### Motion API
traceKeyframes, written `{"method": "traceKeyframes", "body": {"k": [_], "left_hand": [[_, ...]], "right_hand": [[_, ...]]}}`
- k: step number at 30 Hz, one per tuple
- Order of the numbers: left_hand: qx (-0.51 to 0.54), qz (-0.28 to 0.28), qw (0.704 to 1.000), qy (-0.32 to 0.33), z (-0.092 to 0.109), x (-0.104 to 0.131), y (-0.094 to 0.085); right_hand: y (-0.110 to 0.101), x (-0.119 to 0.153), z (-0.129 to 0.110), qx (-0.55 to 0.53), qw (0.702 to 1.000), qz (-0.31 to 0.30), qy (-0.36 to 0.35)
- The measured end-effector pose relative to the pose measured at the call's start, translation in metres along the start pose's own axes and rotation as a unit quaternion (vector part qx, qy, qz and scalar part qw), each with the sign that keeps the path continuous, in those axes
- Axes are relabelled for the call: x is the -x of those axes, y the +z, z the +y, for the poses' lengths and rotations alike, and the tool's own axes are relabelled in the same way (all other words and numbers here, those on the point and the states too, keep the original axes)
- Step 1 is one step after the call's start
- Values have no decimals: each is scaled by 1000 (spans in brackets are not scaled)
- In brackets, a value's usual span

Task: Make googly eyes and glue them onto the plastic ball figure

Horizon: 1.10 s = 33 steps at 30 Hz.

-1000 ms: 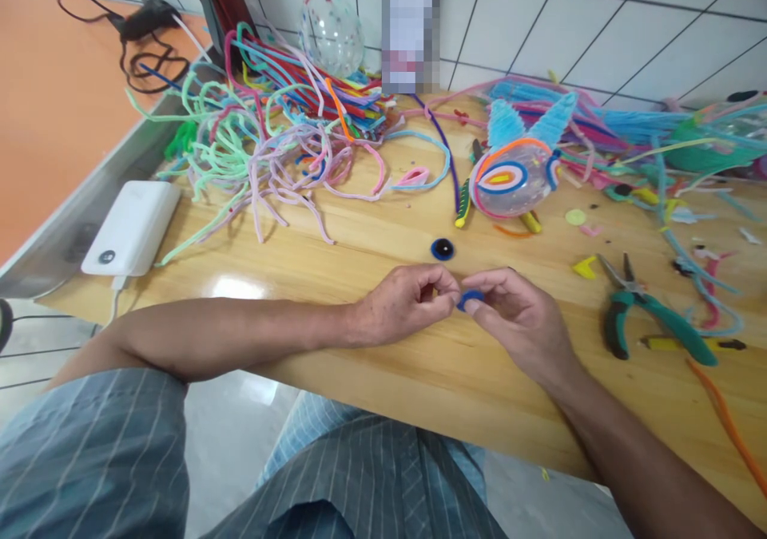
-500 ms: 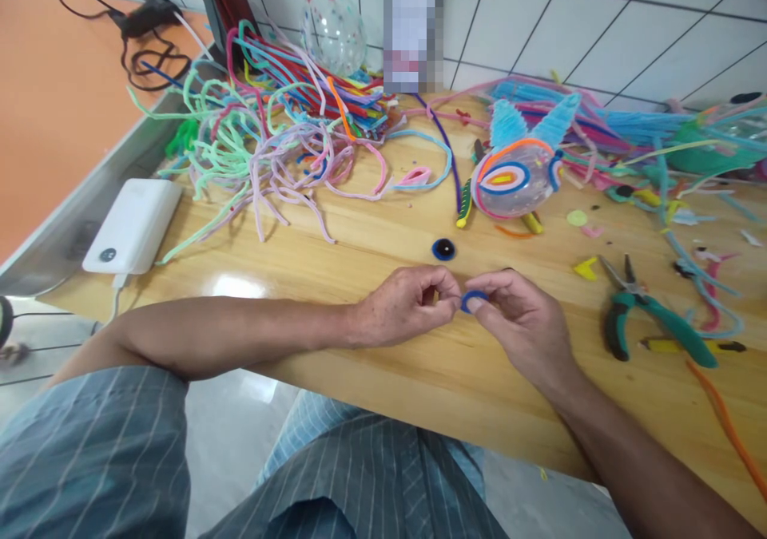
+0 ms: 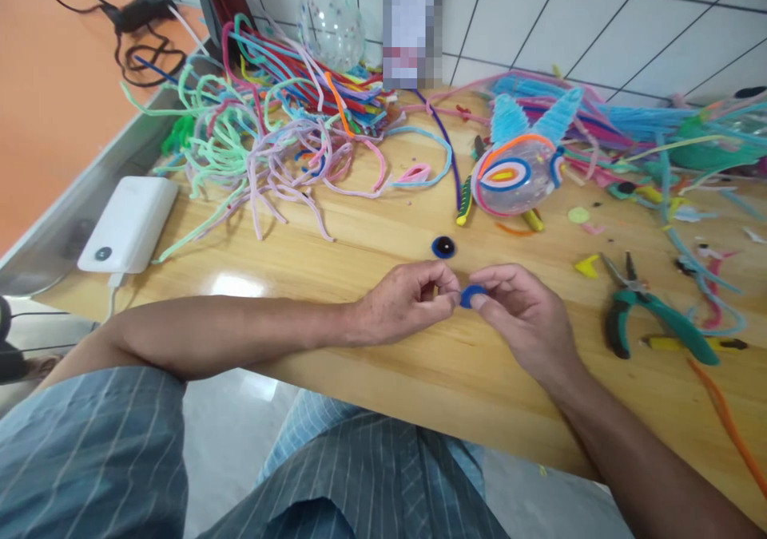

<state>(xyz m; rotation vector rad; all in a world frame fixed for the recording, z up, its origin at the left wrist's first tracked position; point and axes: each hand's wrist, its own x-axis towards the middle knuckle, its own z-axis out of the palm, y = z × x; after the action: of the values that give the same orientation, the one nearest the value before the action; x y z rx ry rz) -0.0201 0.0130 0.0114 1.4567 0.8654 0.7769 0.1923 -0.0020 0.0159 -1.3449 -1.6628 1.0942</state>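
Note:
Between my two hands is a small round blue disc (image 3: 470, 295), its face partly covered by fingers. My left hand (image 3: 413, 303) pinches its left edge with thumb and forefinger. On the other side, my right hand (image 3: 524, 315) has its thumb on the disc and its forefinger curled just above. A round blue eye piece with a black centre (image 3: 444, 247) lies on the table just beyond my hands. Farther back sits a clear balloon (image 3: 515, 180) with fuzzy blue ears, an orange band and ringed eyes of pipe cleaner.
Loose pipe cleaners (image 3: 288, 148) pile up at the back left, before another clear balloon (image 3: 331, 28). A white power bank (image 3: 129, 223) with a cable lies at left. Green-handled pliers (image 3: 650, 307), a yellow cutter (image 3: 671, 342) and scraps lie at right on the wooden table (image 3: 335, 263).
The right fingers have shifted slightly on the blue disc, which has turned to show more of its face. My left hand keeps its pinch, nearly unmoved.

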Motion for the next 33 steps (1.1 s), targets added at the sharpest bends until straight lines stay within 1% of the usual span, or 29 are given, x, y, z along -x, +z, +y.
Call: {"method": "traceKeyframes", "body": {"k": [4, 11, 18, 25, 27, 30, 33], "left_hand": [[7, -7, 1000, -5, 1, -1, 0], [9, 9, 1000, -9, -2, -1, 0], [-28, 13, 1000, -4, 0, -3, 1], [-45, -6, 999, -14, 1, -4, 2], [-42, -9, 999, -14, 1, -4, 1], [0, -6, 1000, -21, 2, -4, 0], [37, -1, 999, -22, 3, -4, -1]], "right_hand": [[2, 0, 2, -5, 1000, -3, -10], [0, -3, -5, -37, 999, -8, 14], [4, 0, 0, -21, 1000, 13, -19], [6, 3, 1, 4, 998, 26, -51], [5, 3, 0, -7, 999, 26, -43], [3, 1, -2, -35, 999, 29, -8], [1, -2, -4, -51, 998, 1, 36]]}}
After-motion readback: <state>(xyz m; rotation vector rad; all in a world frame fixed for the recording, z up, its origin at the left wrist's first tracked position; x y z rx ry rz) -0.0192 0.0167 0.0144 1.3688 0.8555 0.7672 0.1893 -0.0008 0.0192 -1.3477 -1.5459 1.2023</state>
